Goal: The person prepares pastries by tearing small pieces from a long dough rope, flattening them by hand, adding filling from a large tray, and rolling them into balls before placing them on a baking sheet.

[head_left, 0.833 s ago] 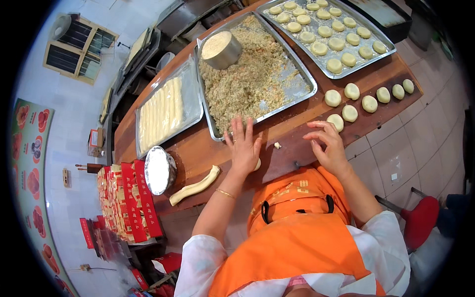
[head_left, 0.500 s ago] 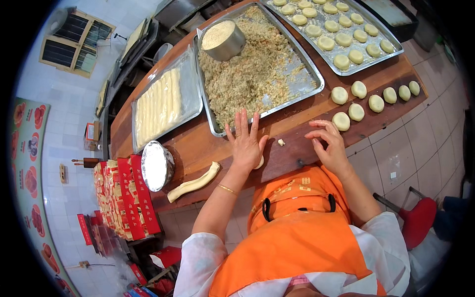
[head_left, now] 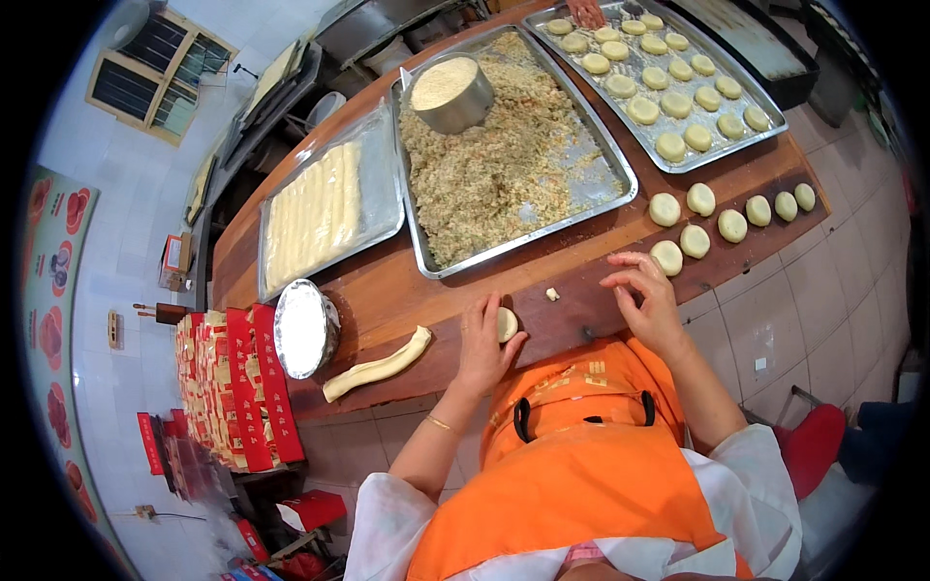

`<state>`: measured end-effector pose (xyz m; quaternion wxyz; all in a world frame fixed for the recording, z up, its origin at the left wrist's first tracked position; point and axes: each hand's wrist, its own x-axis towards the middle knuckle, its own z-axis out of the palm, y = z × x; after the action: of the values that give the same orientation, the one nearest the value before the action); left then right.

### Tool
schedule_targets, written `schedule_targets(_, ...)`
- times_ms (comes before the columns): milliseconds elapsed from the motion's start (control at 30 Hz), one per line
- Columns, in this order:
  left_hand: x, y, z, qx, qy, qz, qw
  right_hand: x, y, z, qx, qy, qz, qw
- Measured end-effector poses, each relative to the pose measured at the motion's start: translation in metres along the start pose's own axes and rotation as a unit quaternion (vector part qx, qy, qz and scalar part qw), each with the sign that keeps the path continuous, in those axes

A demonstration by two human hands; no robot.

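A pale round dough cake (head_left: 507, 324) sits near the front edge of the wooden table. My left hand (head_left: 479, 347) curves around its left side, with the thumb at the near side, and grips it. To the right, my right hand (head_left: 647, 305) is held above the table edge, empty, with fingers bent and apart. Between the hands lies a small dough scrap (head_left: 552, 294). Left of my left hand is a long strip of dough (head_left: 380, 368). Beyond my right hand, several shaped dough cakes (head_left: 695, 241) stand in loose rows.
A large metal tray (head_left: 531, 235) holds crumbly filling and a metal pot (head_left: 453, 105). Dough strips (head_left: 315, 215) lie on a plastic-lined tray at left, near a silvery bowl (head_left: 307, 329). Another person's hand (head_left: 586, 13) reaches over the far tray of cakes (head_left: 630, 126).
My left hand was spread flat over the dough cake; it has drawn back toward me and now curls around the cake's side. Another person's hand has appeared over the far tray.
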<state>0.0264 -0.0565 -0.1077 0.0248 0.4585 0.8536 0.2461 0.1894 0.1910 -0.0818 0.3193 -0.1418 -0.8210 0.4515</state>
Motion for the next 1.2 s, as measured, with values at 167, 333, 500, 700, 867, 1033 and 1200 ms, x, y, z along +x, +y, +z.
schedule_targets(167,-0.004,-0.007,-0.006,-0.416,0.024,-0.173,0.892,0.006,-0.017,0.016,0.007,-0.046,-0.026,0.999)
schedule_targets(333,0.016,0.021,-0.013,-0.820,-0.004,-0.245,0.517,0.016,-0.037,0.046,-0.005,-0.117,-0.082,0.990)
schedule_targets(500,0.024,0.042,0.014,-0.829,-0.071,-0.219,0.509,0.028,-0.054,0.037,-0.097,-0.187,-0.137,0.968)
schedule_targets(700,0.068,0.095,0.025,-0.765,-0.139,-0.211,0.593,0.025,-0.024,-0.013,-0.079,-0.138,-0.076,0.984)
schedule_targets(867,0.081,0.126,0.015,-0.679,-0.090,-0.155,0.712,0.025,0.027,-0.086,-0.119,0.013,0.017,0.993)
schedule_targets(1033,0.074,0.113,0.008,-0.662,-0.087,-0.157,0.728,0.058,0.080,-0.163,-0.289,0.109,0.121,0.943)
schedule_targets(1200,0.067,0.101,0.005,-0.664,-0.048,-0.184,0.723,0.079,0.125,-0.180,-0.379,0.062,0.148,0.912)
